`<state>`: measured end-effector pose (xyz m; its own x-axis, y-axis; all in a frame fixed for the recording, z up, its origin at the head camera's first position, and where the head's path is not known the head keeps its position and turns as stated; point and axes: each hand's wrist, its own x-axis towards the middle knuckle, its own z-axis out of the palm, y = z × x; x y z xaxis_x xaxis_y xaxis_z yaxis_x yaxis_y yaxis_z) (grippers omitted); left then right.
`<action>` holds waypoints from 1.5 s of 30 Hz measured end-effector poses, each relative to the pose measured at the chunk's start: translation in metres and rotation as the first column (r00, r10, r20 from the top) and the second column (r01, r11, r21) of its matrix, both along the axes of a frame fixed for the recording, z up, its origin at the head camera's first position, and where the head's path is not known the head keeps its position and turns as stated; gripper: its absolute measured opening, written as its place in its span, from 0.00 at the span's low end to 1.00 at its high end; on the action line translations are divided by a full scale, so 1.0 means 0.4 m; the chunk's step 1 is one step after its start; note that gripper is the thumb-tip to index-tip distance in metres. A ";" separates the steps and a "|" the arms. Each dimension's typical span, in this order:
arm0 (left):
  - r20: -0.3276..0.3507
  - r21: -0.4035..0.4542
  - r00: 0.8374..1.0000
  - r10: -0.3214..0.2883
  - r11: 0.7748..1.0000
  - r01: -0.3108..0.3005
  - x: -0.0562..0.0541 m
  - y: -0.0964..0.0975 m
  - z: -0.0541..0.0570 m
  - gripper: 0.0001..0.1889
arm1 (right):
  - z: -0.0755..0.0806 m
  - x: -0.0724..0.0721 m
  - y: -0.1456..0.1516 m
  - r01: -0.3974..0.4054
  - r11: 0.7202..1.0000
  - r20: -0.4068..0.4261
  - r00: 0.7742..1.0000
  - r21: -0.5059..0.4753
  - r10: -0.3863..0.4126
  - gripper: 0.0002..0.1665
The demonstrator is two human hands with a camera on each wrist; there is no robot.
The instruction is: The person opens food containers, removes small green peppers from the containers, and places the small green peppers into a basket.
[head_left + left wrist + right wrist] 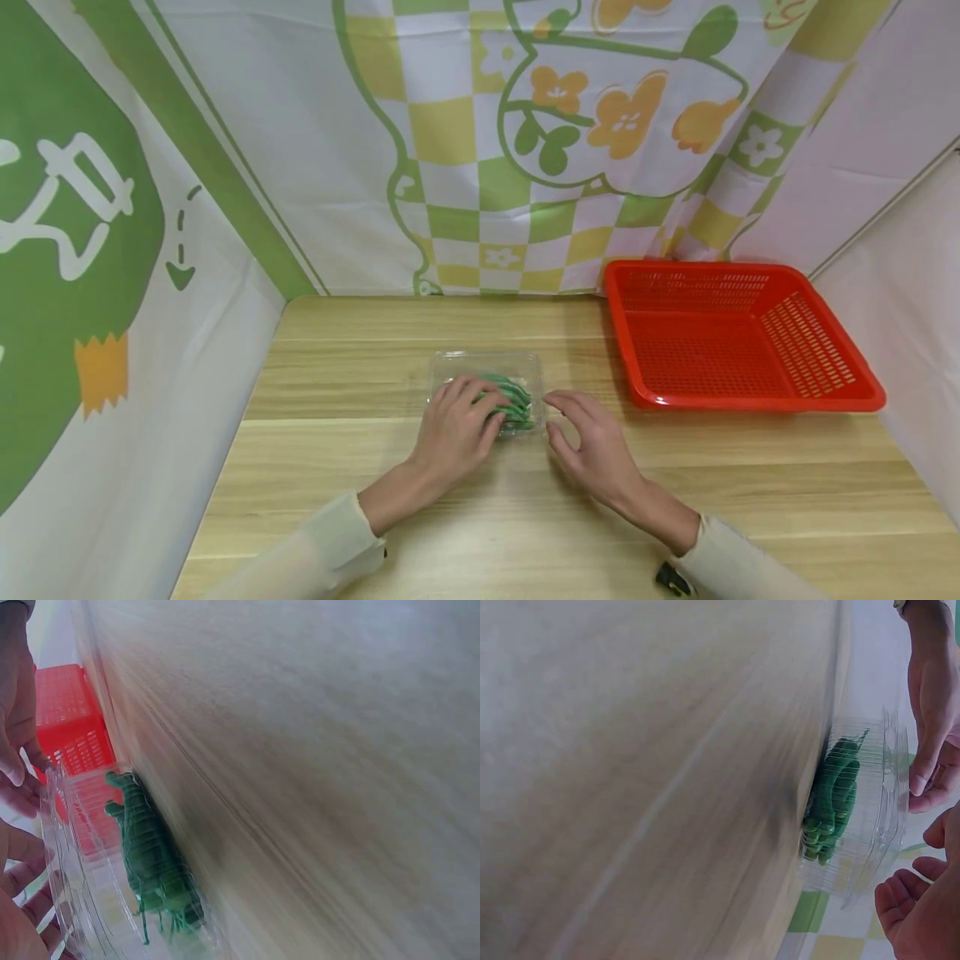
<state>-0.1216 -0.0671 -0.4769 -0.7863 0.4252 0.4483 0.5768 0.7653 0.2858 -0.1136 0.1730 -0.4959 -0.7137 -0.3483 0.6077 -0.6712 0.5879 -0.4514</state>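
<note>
clear box [487, 363]: stood centrally on the wood-grain table [337, 375], long green pieces [516, 395] inside. left hand [457, 425]: fingers loosely bent over its top, gripping nothing i could see. right hand [594, 442]: relaxed, empty, just right of it. step, i judged: squaring up to the box; next called for a rim hold. red basket [757, 405]: far right. patterned curtain [450, 133]: far side.

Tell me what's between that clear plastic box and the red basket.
The right hand, beside the clear box, then bare wooden table up to the red basket; the head view shows this.
</note>
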 end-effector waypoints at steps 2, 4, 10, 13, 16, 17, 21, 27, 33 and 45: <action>0.003 0.013 1.000 0.001 1.000 -0.001 0.001 -0.008 0.000 0.06 | 0.004 -0.003 -0.003 -0.013 1.000 -0.023 1.000 0.023 0.014 0.20; 0.000 0.024 1.000 0.002 1.000 -0.002 0.002 -0.015 0.001 0.06 | 0.008 -0.007 -0.006 -0.029 0.999 -0.039 0.999 0.042 0.031 0.20; -0.011 0.061 1.000 0.012 0.998 -0.011 0.001 -0.037 -0.003 0.06 | 0.020 -0.011 -0.014 -0.053 0.994 -0.066 0.996 0.093 0.059 0.20; -0.005 0.088 1.000 0.024 0.996 -0.024 0.001 -0.050 -0.006 0.06 | 0.022 -0.011 -0.015 -0.057 0.994 -0.068 0.996 0.097 0.064 0.20; 0.002 0.107 0.999 0.041 0.993 -0.041 0.001 -0.062 -0.008 0.07 | 0.022 -0.010 -0.014 -0.054 0.994 -0.065 0.996 0.092 0.060 0.20; 0.005 0.116 0.999 0.045 0.992 -0.045 0.000 -0.066 -0.009 0.07 | 0.021 -0.010 -0.013 -0.053 0.995 -0.067 0.996 0.090 0.059 0.20; 0.005 0.148 0.998 0.060 0.987 -0.060 0.001 -0.082 -0.013 0.07 | 0.017 -0.008 -0.008 -0.048 0.995 -0.073 0.996 0.082 0.054 0.20; 0.026 0.215 0.997 0.069 0.974 -0.073 0.001 -0.102 -0.017 0.07 | 0.020 -0.008 -0.006 -0.046 0.995 -0.067 0.996 0.085 0.051 0.21; 0.136 0.278 0.984 0.112 0.949 -0.146 0.007 -0.110 -0.025 0.18 | 0.036 -0.014 -0.021 -0.084 0.990 -0.101 0.990 0.113 0.096 0.22; 0.446 0.431 0.888 0.110 0.843 -0.321 0.011 -0.123 -0.031 0.42 | 0.073 -0.026 -0.105 -0.153 0.930 -0.138 0.968 0.333 0.209 0.19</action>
